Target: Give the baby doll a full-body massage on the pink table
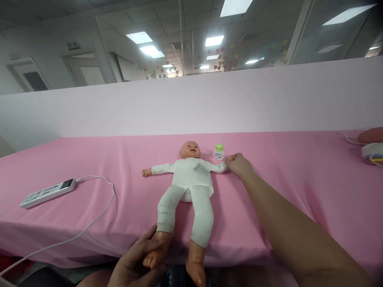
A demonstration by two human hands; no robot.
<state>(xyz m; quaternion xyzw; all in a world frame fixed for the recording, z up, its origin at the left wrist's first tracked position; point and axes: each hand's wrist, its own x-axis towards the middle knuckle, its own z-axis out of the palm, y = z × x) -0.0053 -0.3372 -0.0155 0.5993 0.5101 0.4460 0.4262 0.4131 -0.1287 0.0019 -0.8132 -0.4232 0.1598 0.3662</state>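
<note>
A baby doll (pixel 191 175) in a white outfit lies on its back on the pink cloth, head toward the white partition, bare feet at the near table edge. My left hand (pixel 139 255) is closed around the doll's foot on the left side, thumb over the ankle. With my right hand (pixel 239 164) I hold the doll's hand on the right side, that arm stretched outward. Just beyond it stands a small clear bottle (pixel 219 153) with a green cap, apart from my fingers. The doll's other arm lies spread to the left, untouched.
A white power strip (pixel 49 193) lies at left, its cable (pixel 101 215) running over the near edge. Pink cloth (pixel 269 191) covers the table. A low white partition (pixel 179 107) borders the far side. At the far right sits a partly visible white object (pixel 372 151).
</note>
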